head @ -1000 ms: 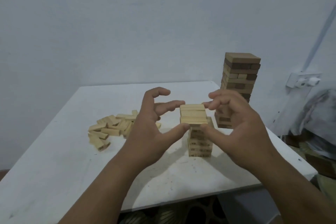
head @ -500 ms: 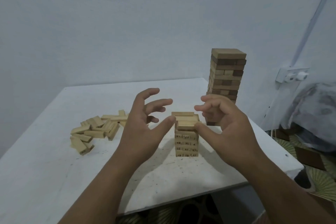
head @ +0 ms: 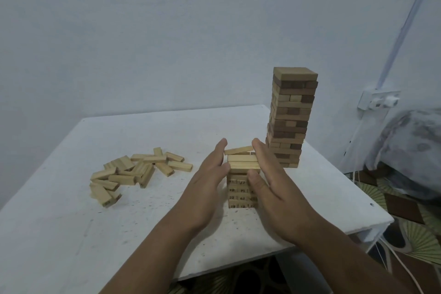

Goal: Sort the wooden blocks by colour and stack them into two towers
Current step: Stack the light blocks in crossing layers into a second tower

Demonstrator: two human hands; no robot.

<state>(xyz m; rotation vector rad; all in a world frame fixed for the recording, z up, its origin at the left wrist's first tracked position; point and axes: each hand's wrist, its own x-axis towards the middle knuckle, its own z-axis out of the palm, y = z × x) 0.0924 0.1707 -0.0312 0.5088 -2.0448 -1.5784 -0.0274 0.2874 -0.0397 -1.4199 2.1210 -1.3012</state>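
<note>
Squaring step: I'm pressing flat left hand [head: 210, 179] and right hand [head: 269, 174], fingers straight, grasping nothing, against light tower [head: 241, 174]. Next: levelling tilted top block [head: 238, 150] gently.

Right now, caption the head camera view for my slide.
Both hands, left hand and right hand, flat against the short light-wood tower, squaring it; taller mixed-colour tower behind.

The right hand [head: 269, 181] hides the short tower's [head: 241, 174] right side; printed numbers beside its thumb are too small to read.
</note>
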